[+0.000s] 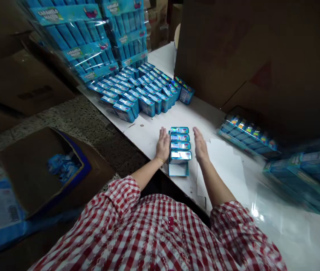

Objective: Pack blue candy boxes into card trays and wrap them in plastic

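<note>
The left hand point(163, 145) is open, fingers nearly straight and palm turned inward, right against or just beside the left side of a small tray point(178, 171); whether it touches cannot be told. The right hand point(201, 146) is also open, fingers extended, a little apart from the tray's right side and holding nothing. The tray sits on the white table point(148, 139) between the hands. In it stand 4 tins point(180, 146) in a row, glossy, blue-edged and round-cornered, with shiny tops; the near end of the tray is bare.

Farther left on the table, many similar packs point(137, 90) stand in close rows, their tops flashing rainbow reflections. Behind them rise 2 stacks of display trays point(92, 47) under clear plastic, their blue fronts printed "CARAMELO" and a second word that looks like "MACIZO", beside a small dark pink picture.

To the right lie flat white sheets point(227, 169), then a filled clear-fronted tray point(247, 133) and blurred blue packages point(303, 173) whose lettering is unreadable. A large brown cardboard box point(247, 45) stands at the far right. At the near left, an open carton point(32, 169) holds crumpled blue wrappers point(63, 165), next to a blue bag point(1, 214) with a white label and barcode.
</note>
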### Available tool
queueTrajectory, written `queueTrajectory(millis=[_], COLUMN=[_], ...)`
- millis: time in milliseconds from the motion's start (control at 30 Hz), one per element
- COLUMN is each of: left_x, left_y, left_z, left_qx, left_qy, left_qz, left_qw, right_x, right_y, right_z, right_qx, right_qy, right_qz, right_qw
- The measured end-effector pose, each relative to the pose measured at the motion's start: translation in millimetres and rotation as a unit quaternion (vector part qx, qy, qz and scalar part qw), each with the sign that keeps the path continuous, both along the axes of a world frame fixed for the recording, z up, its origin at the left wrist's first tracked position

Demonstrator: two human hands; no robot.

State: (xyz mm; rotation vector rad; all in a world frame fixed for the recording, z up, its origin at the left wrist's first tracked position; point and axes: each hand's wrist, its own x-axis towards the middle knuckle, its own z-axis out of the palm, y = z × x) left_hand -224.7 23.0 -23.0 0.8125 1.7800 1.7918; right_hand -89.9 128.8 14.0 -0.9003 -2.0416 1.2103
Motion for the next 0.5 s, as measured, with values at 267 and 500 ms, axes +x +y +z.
queueTrajectory(millis=[267,500], left_x=[-14,-66], left_y=[-29,-23], left_z=[-7.1,-28.3], left_qx=[0.018,-0.026], left_qy=[0.01,0.019], left_qz=[-0.11,0.036], left_qw=[0.994,0.999], right_x=[-5,-75], right_y=[-32,1], right_z=[30.7,47.5], right_qx=[0.318,0.273], right_qy=[-0.293,-0.248], right_qz=[0.235,0.227], right_qw=[0.87,0.901])
